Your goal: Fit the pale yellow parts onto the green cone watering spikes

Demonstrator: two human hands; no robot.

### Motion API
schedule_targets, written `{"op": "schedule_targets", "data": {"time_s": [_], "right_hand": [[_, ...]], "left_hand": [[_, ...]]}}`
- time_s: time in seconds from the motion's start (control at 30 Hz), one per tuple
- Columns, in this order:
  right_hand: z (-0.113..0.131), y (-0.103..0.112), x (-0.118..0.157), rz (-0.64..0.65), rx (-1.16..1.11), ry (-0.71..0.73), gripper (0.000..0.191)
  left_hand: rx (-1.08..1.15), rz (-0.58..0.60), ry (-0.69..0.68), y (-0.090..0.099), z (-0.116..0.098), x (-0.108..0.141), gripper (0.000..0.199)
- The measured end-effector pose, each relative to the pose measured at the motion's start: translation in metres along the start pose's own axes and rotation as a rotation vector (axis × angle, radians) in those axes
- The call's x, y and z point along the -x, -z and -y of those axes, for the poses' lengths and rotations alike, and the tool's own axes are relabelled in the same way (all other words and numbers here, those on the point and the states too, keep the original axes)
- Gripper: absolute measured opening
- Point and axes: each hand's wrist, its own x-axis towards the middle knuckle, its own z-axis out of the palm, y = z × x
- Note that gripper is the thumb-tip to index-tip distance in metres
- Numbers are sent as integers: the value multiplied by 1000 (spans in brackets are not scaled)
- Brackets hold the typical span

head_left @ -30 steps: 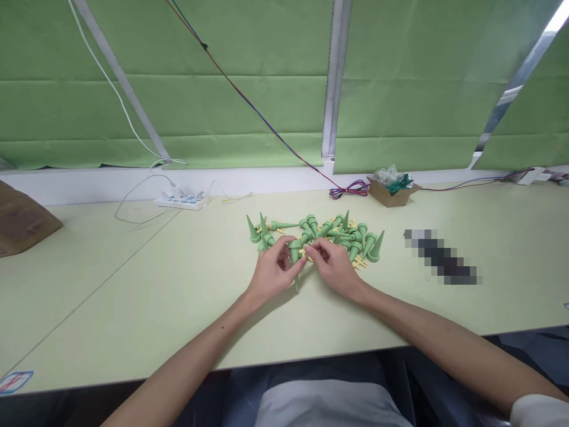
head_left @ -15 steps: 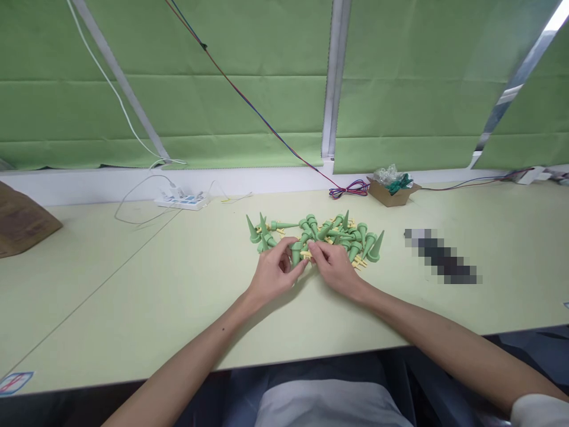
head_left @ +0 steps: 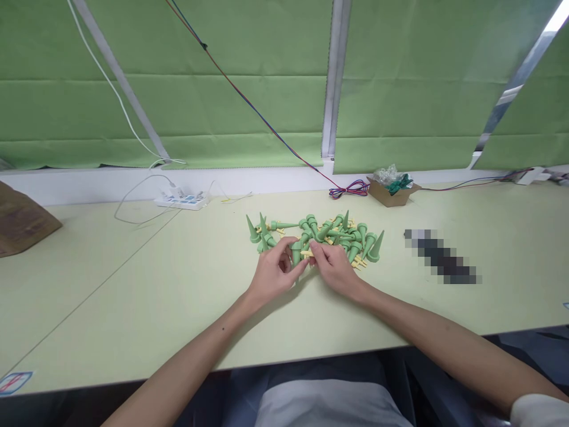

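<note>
no readable text, blue-bordered sticker (head_left: 16, 383) with red mark, near-left on table (head_left: 133, 314)

This looks like a workroom or an office; I cannot tell which. A long, pale table (head_left: 155, 308) fills the middle, with lots of matching green spikes (head_left: 326, 230) in a pile. Green blinds (head_left: 249, 107) hang across the top. A white power strip (head_left: 185, 203) sits left of the middle, and a small cardboard box (head_left: 392, 197) sits right.
</note>
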Motion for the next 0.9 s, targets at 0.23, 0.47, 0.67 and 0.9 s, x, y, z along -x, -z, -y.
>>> {"op": "schedule_targets", "data": {"time_s": [0.23,0.47,0.67,0.9], "right_hand": [[4,1,1,5,-67,26,33],[0,-1,2,14,-83,70,20],[2,0,2,15,-49,66,26],[0,0,0,1,15,71,44]], "left_hand": [[51,-37,56,1,0,-1,36],[38,-52,43,1,1,-2,34],[9,-55,4,0,3,-1,33],[-20,-43,-54,-1,4,0,31]]}}
